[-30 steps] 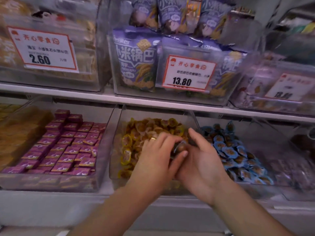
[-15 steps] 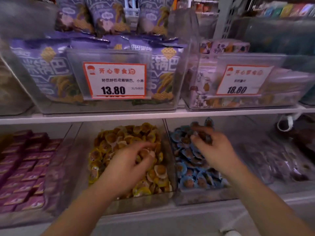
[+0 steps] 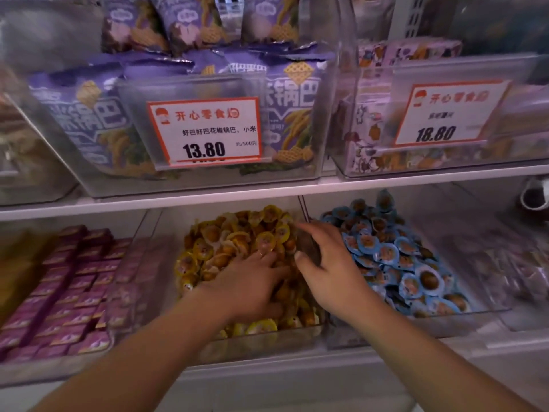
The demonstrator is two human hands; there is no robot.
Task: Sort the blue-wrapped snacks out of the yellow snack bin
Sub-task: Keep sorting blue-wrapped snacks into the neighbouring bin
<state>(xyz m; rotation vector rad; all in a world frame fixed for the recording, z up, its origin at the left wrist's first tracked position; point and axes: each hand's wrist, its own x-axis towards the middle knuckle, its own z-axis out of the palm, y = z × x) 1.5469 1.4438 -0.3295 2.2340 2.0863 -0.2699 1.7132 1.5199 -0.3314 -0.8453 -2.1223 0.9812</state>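
Scene: store shelf (image 3: 267,193), lower row of clear bins, price tags on the bins above.
Yellow bin: yellow snack bin (image 3: 261,341), middle of the row, heaped with yellow-wrapped snacks (image 3: 225,242).
Blue bin: just right of it, sharing a divider wall, filled with blue-wrapped snacks (image 3: 395,257).
Purple packs: boxed rows in the bin to the left (image 3: 68,278), not involved.
Left hand: left hand (image 3: 252,283) palm down, fingers spread and pushed into the yellow pile; grip released as far as visible, nothing pinched, though the fingertips are partly buried.
Right hand: right hand (image 3: 329,263) over the right edge of the yellow pile at the divider, fingers loosely curled, thumb out; cannot tell if the grip holds a piece, underside hidden.
Stray blue pieces: none visible on top of the yellow heap; any left would be under the hands or deeper down.
Step (judged): raking through the yellow pile hunting for blues.
Handling (judged): small light sealed cups with a flat film rim, slick, slide easily; pinch the rim between thumb and forefinger, don't crush the cup.
Risk (judged): stirring spills yellow pieces over the divider.
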